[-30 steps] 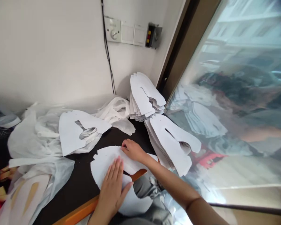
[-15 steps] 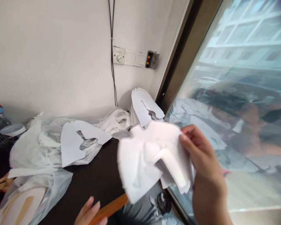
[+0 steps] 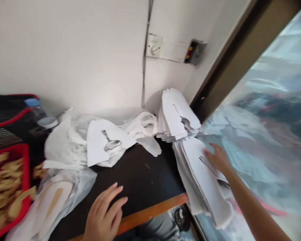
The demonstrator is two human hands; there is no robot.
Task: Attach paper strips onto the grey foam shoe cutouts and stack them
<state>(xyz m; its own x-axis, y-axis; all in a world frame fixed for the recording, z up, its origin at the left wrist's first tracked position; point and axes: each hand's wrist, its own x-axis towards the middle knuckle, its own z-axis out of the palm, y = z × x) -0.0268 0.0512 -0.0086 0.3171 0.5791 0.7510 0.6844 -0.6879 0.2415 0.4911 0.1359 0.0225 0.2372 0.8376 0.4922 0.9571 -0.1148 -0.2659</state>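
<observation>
A thick, fanned stack of white shoe-upper pieces (image 3: 200, 174) lies at the right end of the black table, its near end hanging past the front edge. My right hand (image 3: 218, 159) is at the stack's far right side, fingers apart, fingertips touching or just above the top piece. Behind it stands another stack of white cut pieces (image 3: 177, 110) against the wall corner. My left hand (image 3: 105, 211) hovers over the table's front edge, open and holding nothing, with its fingers loosely bent.
White plastic bags (image 3: 67, 140) line the wall, with more cut pieces (image 3: 109, 140) on them. Pale insoles (image 3: 52, 201) lie in a bag at left, beside a red basket (image 3: 26, 170) of tan pieces. A glass window (image 3: 271, 140) borders the right. The table (image 3: 145, 174) has a wooden edge.
The white stack that my right hand held up in the air now rests on the table's right end. My left hand has come higher into view. The camera view has shifted left.
</observation>
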